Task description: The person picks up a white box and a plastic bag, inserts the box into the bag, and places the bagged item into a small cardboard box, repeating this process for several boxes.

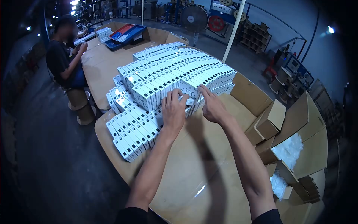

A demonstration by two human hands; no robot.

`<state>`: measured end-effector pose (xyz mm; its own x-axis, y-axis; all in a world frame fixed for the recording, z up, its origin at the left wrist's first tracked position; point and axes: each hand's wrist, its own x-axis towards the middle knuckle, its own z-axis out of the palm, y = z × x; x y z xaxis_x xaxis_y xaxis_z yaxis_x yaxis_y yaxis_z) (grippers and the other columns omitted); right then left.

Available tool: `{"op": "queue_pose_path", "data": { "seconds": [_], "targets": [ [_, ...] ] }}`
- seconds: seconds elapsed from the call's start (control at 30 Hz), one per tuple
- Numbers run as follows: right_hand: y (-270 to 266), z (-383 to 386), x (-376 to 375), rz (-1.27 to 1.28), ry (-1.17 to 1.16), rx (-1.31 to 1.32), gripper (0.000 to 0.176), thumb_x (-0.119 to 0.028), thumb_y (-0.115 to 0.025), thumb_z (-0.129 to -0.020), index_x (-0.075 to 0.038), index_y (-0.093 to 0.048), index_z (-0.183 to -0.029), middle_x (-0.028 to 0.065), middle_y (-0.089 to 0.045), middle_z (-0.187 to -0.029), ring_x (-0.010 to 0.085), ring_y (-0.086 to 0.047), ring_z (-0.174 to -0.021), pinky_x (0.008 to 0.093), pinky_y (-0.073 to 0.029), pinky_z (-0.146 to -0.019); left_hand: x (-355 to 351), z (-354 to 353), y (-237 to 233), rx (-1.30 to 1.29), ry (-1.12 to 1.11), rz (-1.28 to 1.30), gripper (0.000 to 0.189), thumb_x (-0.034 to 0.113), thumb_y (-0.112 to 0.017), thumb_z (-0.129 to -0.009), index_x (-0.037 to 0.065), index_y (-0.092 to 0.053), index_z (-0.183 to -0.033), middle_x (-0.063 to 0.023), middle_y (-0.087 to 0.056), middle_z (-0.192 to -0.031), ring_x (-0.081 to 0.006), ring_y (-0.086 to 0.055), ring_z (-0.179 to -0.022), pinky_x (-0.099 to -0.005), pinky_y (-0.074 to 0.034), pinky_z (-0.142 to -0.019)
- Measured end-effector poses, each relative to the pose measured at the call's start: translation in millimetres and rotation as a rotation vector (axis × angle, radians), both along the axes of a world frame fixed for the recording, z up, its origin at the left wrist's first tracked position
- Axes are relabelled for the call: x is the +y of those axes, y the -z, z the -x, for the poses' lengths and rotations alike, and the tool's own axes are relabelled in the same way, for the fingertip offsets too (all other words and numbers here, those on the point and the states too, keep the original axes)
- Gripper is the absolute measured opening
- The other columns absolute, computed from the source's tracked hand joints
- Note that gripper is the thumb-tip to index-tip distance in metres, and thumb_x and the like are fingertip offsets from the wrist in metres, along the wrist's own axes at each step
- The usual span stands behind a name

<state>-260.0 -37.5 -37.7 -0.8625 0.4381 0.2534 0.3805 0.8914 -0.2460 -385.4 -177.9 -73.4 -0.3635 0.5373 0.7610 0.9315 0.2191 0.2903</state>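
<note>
Rows of small white boxes (175,63), each with a dark square on its end, are stacked closely in stepped layers on the cardboard-covered table (186,160). At the near edge of the stack, my left hand (173,109) has its fingers bent around a white box (190,100), which sits tilted beside the rows. My right hand (214,107) is just to the right, its index finger stretched out against the box ends and its other fingers partly curled. I see nothing gripped in it. The left fingers hide part of the boxes beneath them.
Open cartons (298,123) stand on the right, with clear plastic bags (289,149) inside. A seated person (67,56) works at the far left side. Blue and red trays (125,37) lie at the back. A pale pole (234,31) rises behind the stack.
</note>
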Motion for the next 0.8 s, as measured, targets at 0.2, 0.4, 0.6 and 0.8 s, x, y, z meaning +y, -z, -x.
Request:
{"op": "queue_pose_path", "data": {
  "seconds": [0.2, 0.4, 0.6, 0.8],
  "targets": [
    [0, -15, -13, 0.011, 0.026, 0.282, 0.077, -0.003, -0.060, -0.087, -0.012, -0.033, -0.158, 0.0244, -0.035, -0.160, 0.0489, -0.046, -0.137, 0.0506, -0.044, -0.111, -48, -42, -11, -0.134, 0.119, -0.157, 0.035, -0.009, -0.074, -0.075, 0.006, -0.071, -0.107, -0.0137, -0.058, -0.120, -0.0353, -0.057, -0.117, -0.0471, -0.047, -0.099],
    [-9, -133, -113, 0.604, 0.138, 0.558, 0.053, -0.018, -0.063, -0.100, -0.010, -0.048, -0.151, 0.0237, -0.056, -0.138, 0.0377, -0.058, -0.121, 0.0418, -0.054, -0.094, -92, -123, -3, -0.357, 0.354, -0.207, 0.036, -0.014, -0.068, -0.077, 0.003, -0.069, -0.109, -0.0163, -0.058, -0.122, -0.0370, -0.060, -0.117, -0.0453, -0.052, -0.096],
    [-17, -246, -177, 1.057, 0.161, 0.767, 0.031, -0.014, -0.058, -0.106, -0.005, -0.061, -0.135, 0.0083, -0.064, -0.125, 0.0141, -0.061, -0.109, 0.0302, -0.052, -0.090, -100, -222, -12, -0.305, 0.692, -0.165, 0.038, -0.011, -0.076, -0.072, 0.004, -0.069, -0.105, -0.0147, -0.059, -0.113, -0.0357, -0.062, -0.112, -0.0471, -0.054, -0.092],
    [-32, -359, -164, 0.811, 0.348, 0.859, 0.017, -0.003, -0.056, -0.100, -0.002, -0.070, -0.110, 0.0047, -0.070, -0.103, 0.0115, -0.059, -0.093, 0.0264, -0.048, -0.081, -65, -295, -58, -0.401, 1.096, 0.058, 0.032, -0.003, -0.084, -0.074, 0.005, -0.068, -0.101, -0.0141, -0.060, -0.113, -0.0314, -0.065, -0.101, -0.0417, -0.057, -0.082]
  ]
}}
